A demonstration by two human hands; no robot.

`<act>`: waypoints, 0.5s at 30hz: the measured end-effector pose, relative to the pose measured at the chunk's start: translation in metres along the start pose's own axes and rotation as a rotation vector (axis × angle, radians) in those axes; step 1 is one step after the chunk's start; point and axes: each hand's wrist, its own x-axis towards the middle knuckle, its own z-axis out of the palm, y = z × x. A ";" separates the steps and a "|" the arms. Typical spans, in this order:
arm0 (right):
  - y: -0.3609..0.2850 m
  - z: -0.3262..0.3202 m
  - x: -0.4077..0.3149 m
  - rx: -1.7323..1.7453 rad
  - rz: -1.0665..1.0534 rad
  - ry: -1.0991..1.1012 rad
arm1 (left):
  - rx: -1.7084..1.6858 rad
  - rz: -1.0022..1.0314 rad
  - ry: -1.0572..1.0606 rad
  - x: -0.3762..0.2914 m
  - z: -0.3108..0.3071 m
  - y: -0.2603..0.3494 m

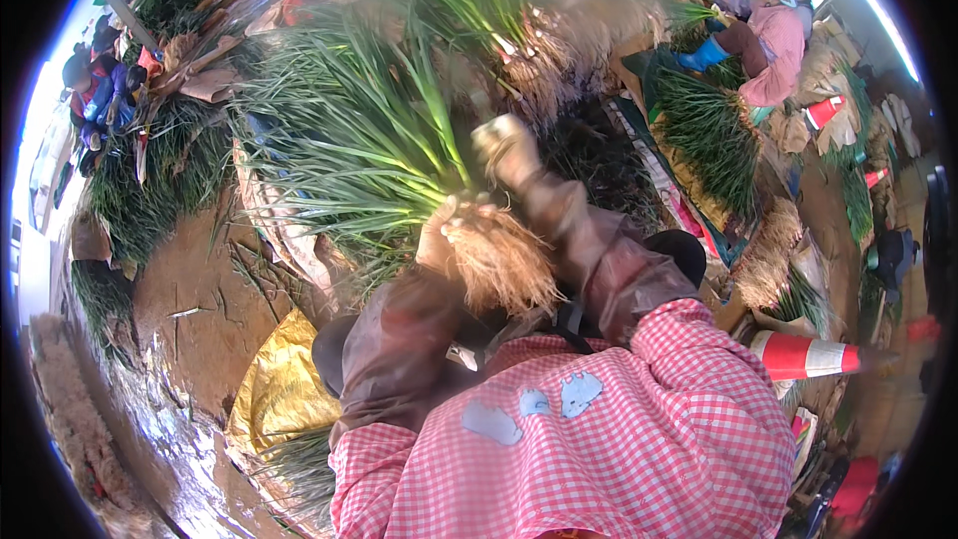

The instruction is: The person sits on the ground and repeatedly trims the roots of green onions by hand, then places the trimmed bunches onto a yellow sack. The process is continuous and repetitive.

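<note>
My left hand (436, 241) grips a thick bunch of green onions (408, 191) just above its pale roots (505, 254). The bunch lies over my lap, its long leaves fanning to the upper left and its roots hanging to the lower right. Just right of the bunch and apart from it, my right hand (509, 148) is raised, its fingers curled and blurred by motion. Whether anything sits inside those fingers I cannot tell. Beyond my hands lies another heap of green onions (486, 7), its tangled roots (542, 67) turned to the right.
A gold-coloured sheet (283, 382) lies left of my knee on a brown floor (194, 269). At my right stands a red-and-white traffic cone (804, 355). A person in a pale hat (771, 45) sits upper right, beside an onion pile (707, 138). More people (105, 93) are upper left.
</note>
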 end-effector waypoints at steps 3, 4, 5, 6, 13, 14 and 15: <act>0.023 -0.047 0.015 0.373 0.163 0.159 | 0.094 -0.025 -0.113 -0.013 0.001 0.004; 0.024 -0.059 0.016 0.314 0.208 0.048 | 0.104 -0.013 -0.096 -0.015 0.001 0.005; 0.023 -0.071 0.013 0.232 0.290 0.012 | 0.102 0.021 -0.098 -0.017 0.000 0.005; 0.017 -0.079 0.012 -0.227 0.186 -0.080 | 0.098 0.002 -0.084 -0.018 -0.002 0.006; -0.059 -0.024 0.025 -0.461 -0.330 -0.342 | 0.040 -0.169 -0.208 -0.029 -0.013 0.017; -0.062 -0.007 0.031 -0.189 -0.255 -0.405 | 0.069 -0.119 -0.198 -0.033 -0.015 0.019; -0.063 0.009 0.038 0.065 -0.142 -0.452 | 0.104 -0.031 -0.238 -0.036 -0.017 0.019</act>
